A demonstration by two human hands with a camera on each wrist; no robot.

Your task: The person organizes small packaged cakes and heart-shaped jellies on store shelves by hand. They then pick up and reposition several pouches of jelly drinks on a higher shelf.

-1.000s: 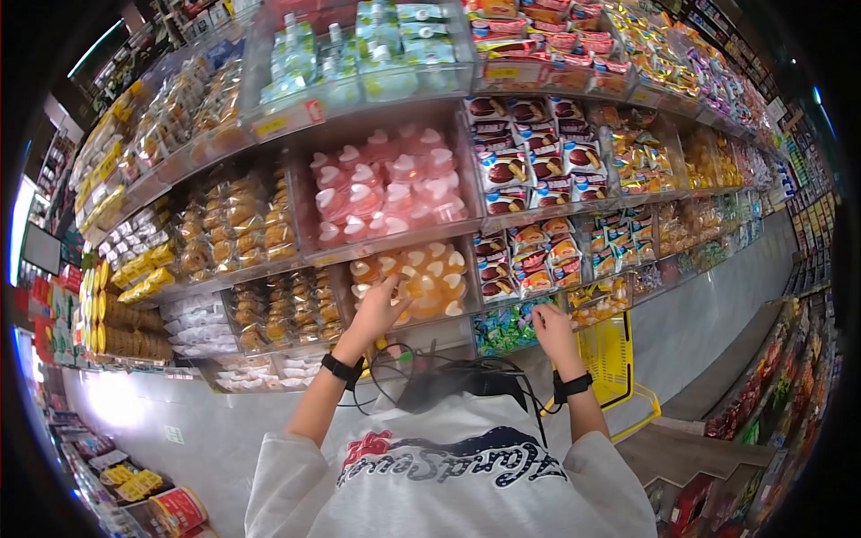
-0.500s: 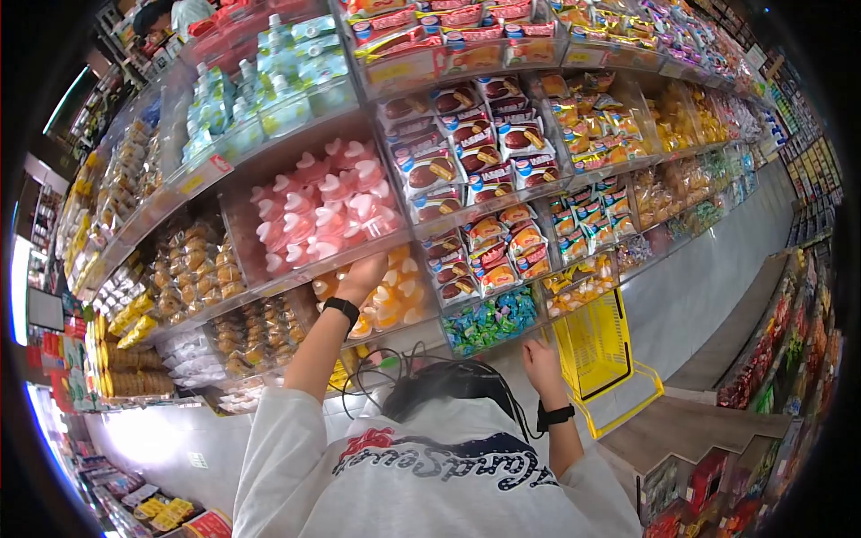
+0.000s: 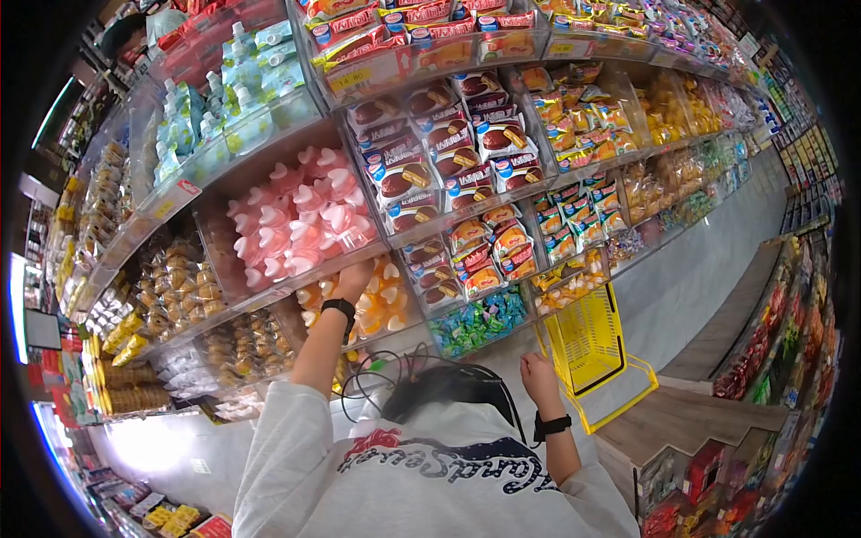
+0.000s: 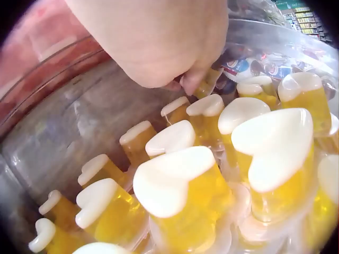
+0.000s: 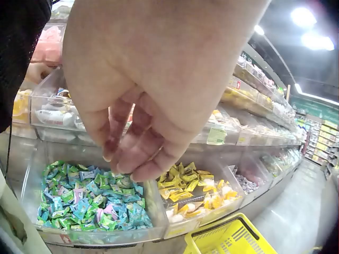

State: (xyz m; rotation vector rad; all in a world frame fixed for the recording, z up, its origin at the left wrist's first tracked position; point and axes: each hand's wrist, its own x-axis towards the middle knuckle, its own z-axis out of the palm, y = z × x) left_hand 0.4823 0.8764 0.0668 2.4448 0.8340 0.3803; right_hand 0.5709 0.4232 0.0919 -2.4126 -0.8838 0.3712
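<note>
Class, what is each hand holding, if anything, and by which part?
The right hand holds nothing. The left hand is at a yellow jelly, but whether it holds it, and where, cannot be told.

the pink-cup bin's lower edge (image 3: 309, 276) overhangs the heart-lidded amber cups (image 3: 381, 309), where the left hand (image 3: 356, 278) fills part of the gap. a gray bin wall (image 4: 63, 114) bounds the packed rows. open air lies over the blue-and-green wrapped candies (image 5: 95, 198), behind a clear front wall (image 5: 114, 236); a yellow basket (image 5: 228, 241) obstructs lower down, nearby.
</note>
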